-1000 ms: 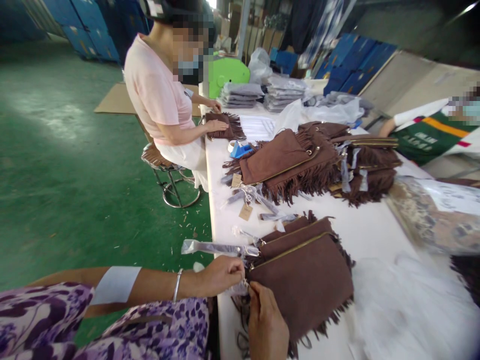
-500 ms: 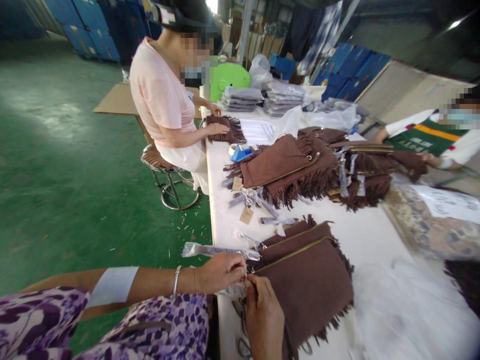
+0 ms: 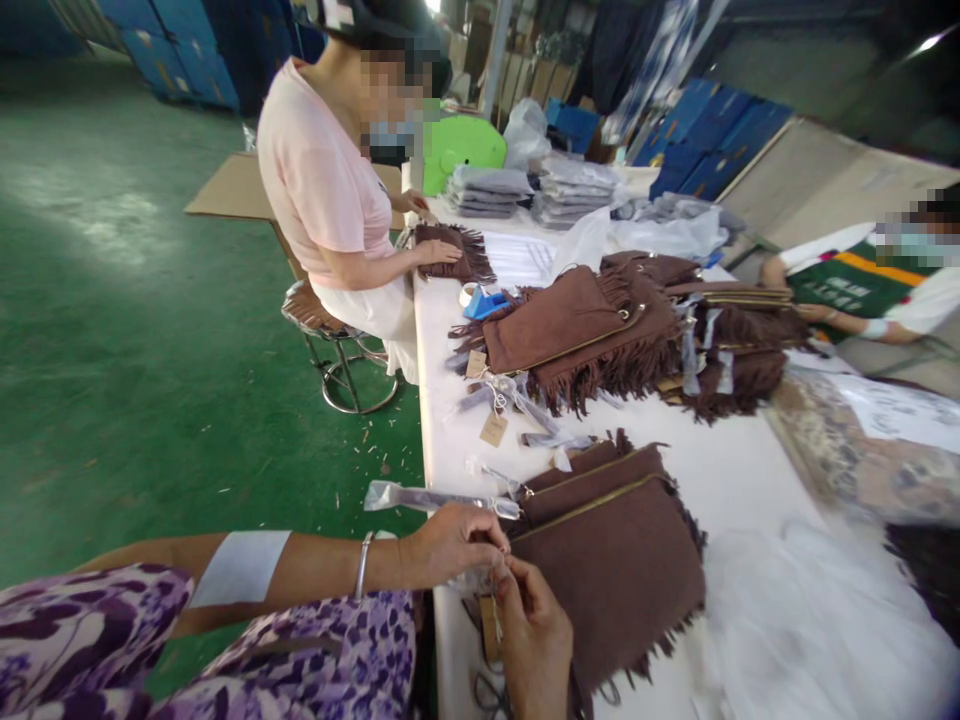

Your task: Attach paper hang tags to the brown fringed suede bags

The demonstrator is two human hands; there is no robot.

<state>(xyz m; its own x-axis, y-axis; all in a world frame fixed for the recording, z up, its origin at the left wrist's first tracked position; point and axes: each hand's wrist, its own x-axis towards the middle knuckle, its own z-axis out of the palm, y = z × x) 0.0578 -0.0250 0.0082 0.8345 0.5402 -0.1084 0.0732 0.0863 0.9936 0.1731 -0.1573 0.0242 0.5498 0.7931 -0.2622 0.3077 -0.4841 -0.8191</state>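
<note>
Here's the brown bag (image 3: 607, 570) on the bench (image 3: 731, 440), and right at its left edge left hand (image 3: 455, 545) and right hand (image 3: 535, 630) meet, both grips pinched on white string (image 3: 497, 615), tan tag (image 3: 490, 640) beside that bag.

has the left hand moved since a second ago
Yes, slightly: against the large brown bag beside it, which lies in place on the table, the left hand has shifted right in the picture, closer over the bag's corner.
</note>
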